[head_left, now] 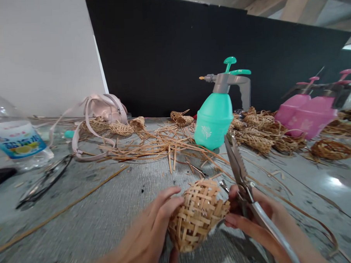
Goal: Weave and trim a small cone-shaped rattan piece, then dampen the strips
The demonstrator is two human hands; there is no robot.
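Observation:
A small egg-shaped piece of bamboo weaving point(195, 219) with an open lattice is in my left hand point(156, 225), thumb below and fingers along its left side. Short strip ends stick out at its top and right edge. My right hand point(263, 217) is closed around metal scissors point(241, 171), blades pointing up and slightly parted, one of them serrated. The right fingertips are at the weaving's right edge; whether they pinch a strip I cannot tell. A small metal tip point(223, 185) shows beside these fingers; what it belongs to is hidden.
Loose bamboo strips point(152, 144) lie across the table behind the weaving. Beyond stand a green spray bottle point(214, 122) and pink spray bottles point(305, 114). More woven pieces point(257, 137) lie right. On the left are a plastic drink bottle point(20, 142), pliers-like tool point(45, 181) and pink bag point(104, 107).

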